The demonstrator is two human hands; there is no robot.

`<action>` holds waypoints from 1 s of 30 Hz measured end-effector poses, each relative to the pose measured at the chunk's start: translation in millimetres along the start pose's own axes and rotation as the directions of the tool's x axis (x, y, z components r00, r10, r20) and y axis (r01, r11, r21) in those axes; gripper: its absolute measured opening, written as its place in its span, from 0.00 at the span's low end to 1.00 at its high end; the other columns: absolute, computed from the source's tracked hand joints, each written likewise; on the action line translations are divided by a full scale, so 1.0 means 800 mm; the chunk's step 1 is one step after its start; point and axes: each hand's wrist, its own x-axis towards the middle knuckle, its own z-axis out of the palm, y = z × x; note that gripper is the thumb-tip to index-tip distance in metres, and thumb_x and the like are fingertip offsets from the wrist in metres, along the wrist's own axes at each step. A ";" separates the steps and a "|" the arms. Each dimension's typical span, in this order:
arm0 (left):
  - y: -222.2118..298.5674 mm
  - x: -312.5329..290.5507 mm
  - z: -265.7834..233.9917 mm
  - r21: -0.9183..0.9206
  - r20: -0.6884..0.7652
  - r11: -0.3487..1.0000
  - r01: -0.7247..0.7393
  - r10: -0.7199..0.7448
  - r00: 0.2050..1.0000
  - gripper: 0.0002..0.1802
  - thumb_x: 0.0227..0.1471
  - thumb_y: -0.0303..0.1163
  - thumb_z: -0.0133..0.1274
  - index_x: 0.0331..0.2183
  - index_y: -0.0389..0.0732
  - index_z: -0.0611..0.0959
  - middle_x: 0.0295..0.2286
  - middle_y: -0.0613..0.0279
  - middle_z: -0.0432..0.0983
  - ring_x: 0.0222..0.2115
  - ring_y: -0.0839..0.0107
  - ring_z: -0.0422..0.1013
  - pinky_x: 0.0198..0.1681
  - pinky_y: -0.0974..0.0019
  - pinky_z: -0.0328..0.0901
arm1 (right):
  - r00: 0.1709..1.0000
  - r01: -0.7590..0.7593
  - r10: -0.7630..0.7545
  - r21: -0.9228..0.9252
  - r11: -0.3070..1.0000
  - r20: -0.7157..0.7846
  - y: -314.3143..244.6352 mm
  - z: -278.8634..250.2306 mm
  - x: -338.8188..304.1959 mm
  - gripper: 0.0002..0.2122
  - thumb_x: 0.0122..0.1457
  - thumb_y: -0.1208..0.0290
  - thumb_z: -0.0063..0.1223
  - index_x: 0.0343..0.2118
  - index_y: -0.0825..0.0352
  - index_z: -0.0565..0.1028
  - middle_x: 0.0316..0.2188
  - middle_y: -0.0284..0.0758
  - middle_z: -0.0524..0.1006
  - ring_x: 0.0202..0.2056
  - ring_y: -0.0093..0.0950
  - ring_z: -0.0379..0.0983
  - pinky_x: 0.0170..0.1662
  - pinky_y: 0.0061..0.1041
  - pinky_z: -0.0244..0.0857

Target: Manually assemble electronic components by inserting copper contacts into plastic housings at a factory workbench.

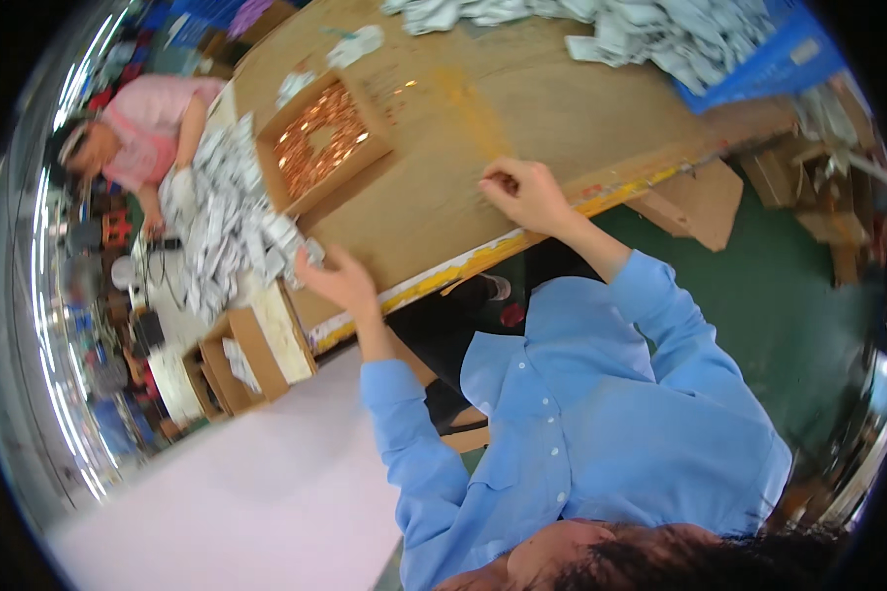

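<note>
A pale label was seen on the blue crate, far beyond the right grip, where small brown bits were held in curled fingers. Whether a flat white packet was pinched by the left grip could not be told. Shiny copper pieces were boxed beyond it on the desk.

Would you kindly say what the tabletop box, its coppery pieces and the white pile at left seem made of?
The box: probably cardboard, judging by its plain, matte brown walls. The pieces: probably polished metal, given coppery glints. The white pile: perhaps paper, cloth or plastic; its dull, pale look leaves it open.
</note>
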 end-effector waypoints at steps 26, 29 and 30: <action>0.010 -0.008 -0.005 0.092 -0.010 0.986 -0.138 0.139 0.990 0.19 0.45 0.30 0.56 0.42 0.40 0.75 0.45 0.58 0.69 0.51 0.57 0.62 0.56 0.47 0.51 | 0.978 0.181 -0.105 -0.983 -0.017 0.182 0.066 -0.180 0.164 0.13 0.50 0.75 0.53 0.40 0.62 0.69 0.32 0.36 0.77 0.39 0.35 0.75 0.39 0.37 0.68; 0.009 -0.008 -0.007 0.042 -0.026 0.979 -0.200 0.201 0.979 0.19 0.45 0.29 0.57 0.41 0.39 0.76 0.42 0.58 0.71 0.47 0.57 0.65 0.53 0.51 0.54 | 0.969 0.209 -0.119 -0.974 -0.087 0.218 0.068 -0.174 0.164 0.14 0.51 0.75 0.52 0.42 0.62 0.69 0.32 0.37 0.78 0.39 0.37 0.76 0.37 0.38 0.70; 0.008 -0.008 -0.007 0.042 -0.028 0.980 -0.194 0.195 0.980 0.19 0.45 0.29 0.57 0.41 0.39 0.76 0.42 0.58 0.71 0.47 0.57 0.65 0.53 0.51 0.54 | 0.967 0.214 -0.120 -0.973 -0.091 0.224 0.067 -0.173 0.166 0.14 0.51 0.75 0.52 0.42 0.62 0.69 0.32 0.37 0.78 0.39 0.37 0.76 0.37 0.38 0.70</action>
